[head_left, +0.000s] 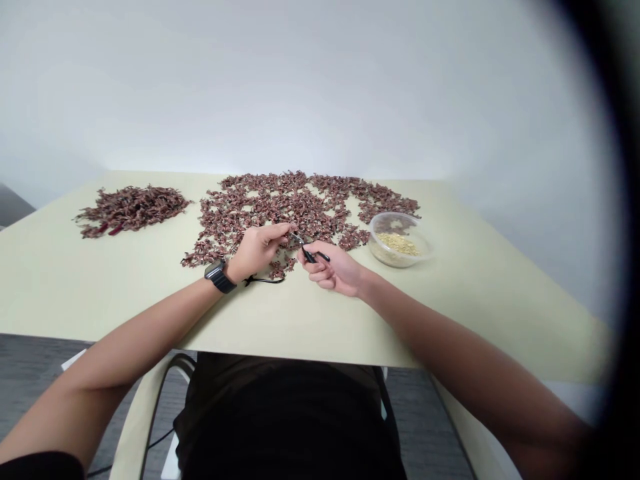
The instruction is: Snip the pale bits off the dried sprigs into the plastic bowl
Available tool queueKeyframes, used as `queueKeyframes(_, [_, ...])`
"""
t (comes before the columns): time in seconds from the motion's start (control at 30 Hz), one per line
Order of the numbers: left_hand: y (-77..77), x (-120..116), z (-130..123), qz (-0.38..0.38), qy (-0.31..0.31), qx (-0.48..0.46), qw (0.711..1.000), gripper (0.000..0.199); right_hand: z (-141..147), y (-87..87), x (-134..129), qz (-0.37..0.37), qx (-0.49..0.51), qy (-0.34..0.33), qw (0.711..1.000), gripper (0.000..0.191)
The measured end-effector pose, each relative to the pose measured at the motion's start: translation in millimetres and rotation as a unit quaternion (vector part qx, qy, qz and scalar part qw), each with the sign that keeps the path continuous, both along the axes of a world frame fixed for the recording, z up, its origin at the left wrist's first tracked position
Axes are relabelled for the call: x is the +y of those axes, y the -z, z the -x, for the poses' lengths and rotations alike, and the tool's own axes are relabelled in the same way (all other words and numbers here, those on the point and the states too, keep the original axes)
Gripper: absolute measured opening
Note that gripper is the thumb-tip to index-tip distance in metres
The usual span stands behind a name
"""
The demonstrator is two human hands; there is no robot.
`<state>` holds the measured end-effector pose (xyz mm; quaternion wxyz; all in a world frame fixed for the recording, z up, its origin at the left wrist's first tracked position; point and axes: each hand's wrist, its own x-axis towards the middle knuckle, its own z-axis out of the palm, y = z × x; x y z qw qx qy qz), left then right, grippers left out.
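Left hand pinched shut over the spread of dried reddish-brown pods, grip contents too small to tell; right hand curled around a slim black pointed tool, working at the left fingertips.

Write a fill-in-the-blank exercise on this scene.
The left hand wears a black ____ at its wrist.
The slim black tool is held by the ____ hand.
The clear round plastic bowl holds small pieces coloured pale ____.

watch; right; yellow
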<state>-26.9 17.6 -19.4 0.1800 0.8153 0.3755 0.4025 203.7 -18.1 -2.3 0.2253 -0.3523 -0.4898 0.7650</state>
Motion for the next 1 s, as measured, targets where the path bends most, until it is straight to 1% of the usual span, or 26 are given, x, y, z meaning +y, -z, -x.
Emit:
queueKeyframes(0.03, [-0.3, -0.2, -0.9, 0.027, -0.011, -0.010, 1.000, 0.035, 0.3, 2.3, 0.8, -0.053, -0.031, 0.032, 0.998, 0.029])
queueKeyframes(0.07, [-0.4, -0.5, -2.1, 0.058, -0.014, -0.028, 0.998, 0.034, 0.9, 4.9, 1.0, -0.130, -0.075, 0.072, 0.986, 0.028])
queueKeyframes(0.1, [-0.3, -0.9, -3.3, 0.092, -0.006, -0.050, 0.994, 0.034, 1.5, 7.5, 0.7, -0.223, -0.126, 0.114, 0.960, 0.028])
queueKeyframes(0.13, [-0.2, -1.4, -4.4, 0.127, 0.012, -0.075, 0.989, 0.035, 1.9, 9.9, 0.2, -0.314, -0.178, 0.146, 0.921, 0.028])
queueKeyframes(0.17, [-0.1, -1.9, -5.4, 0.163, 0.036, -0.101, 0.981, 0.036, 1.8, 11.9, -0.4, -0.392, -0.226, 0.168, 0.876, 0.027])
queueKeyframes(0.2, [0.0, -2.4, -6.2, 0.198, 0.060, -0.128, 0.970, 0.039, 1.4, 13.3, -1.1, -0.451, -0.266, 0.178, 0.833, 0.025])
queueKeyframes(0.23, [0.1, -2.9, -6.8, 0.232, 0.082, -0.154, 0.957, 0.041, 0.6, 14.2, -1.6, -0.491, -0.297, 0.180, 0.799, 0.024])
queueKeyframes(0.27, [0.1, -3.3, -7.0, 0.262, 0.099, -0.178, 0.943, 0.044, -0.4, 14.7, -2.0, -0.515, -0.319, 0.179, 0.775, 0.022])
queueKeyframes(0.3, [0.1, -3.6, -7.1, 0.289, 0.112, -0.198, 0.930, 0.046, -1.4, 14.8, -2.3, -0.531, -0.334, 0.175, 0.759, 0.021])
queueKeyframes(0.37, [0.2, -3.8, -6.7, 0.326, 0.127, -0.222, 0.910, 0.049, -3.0, 14.4, -2.5, -0.551, -0.355, 0.165, 0.737, 0.019])
queueKeyframes(0.47, [0.4, -3.4, -5.6, 0.348, 0.132, -0.227, 0.900, 0.049, -3.6, 13.1, -2.7, -0.566, -0.365, 0.152, 0.723, 0.017])
queueKeyframes(0.7, [-0.1, -3.8, -5.8, 0.362, 0.127, -0.233, 0.894, 0.050, -3.3, 10.2, -4.5, -0.566, -0.378, 0.135, 0.720, 0.016])
queueKeyframes(0.9, [-1.0, -4.9, -6.4, 0.363, 0.127, -0.230, 0.894, 0.049, -3.7, 8.6, -5.6, -0.562, -0.364, 0.133, 0.731, 0.017])
queueKeyframes(1.0, [-0.7, -6.1, -6.8, 0.357, 0.126, -0.231, 0.896, 0.049, -2.4, 9.3, -7.2, -0.550, -0.349, 0.138, 0.747, 0.017])
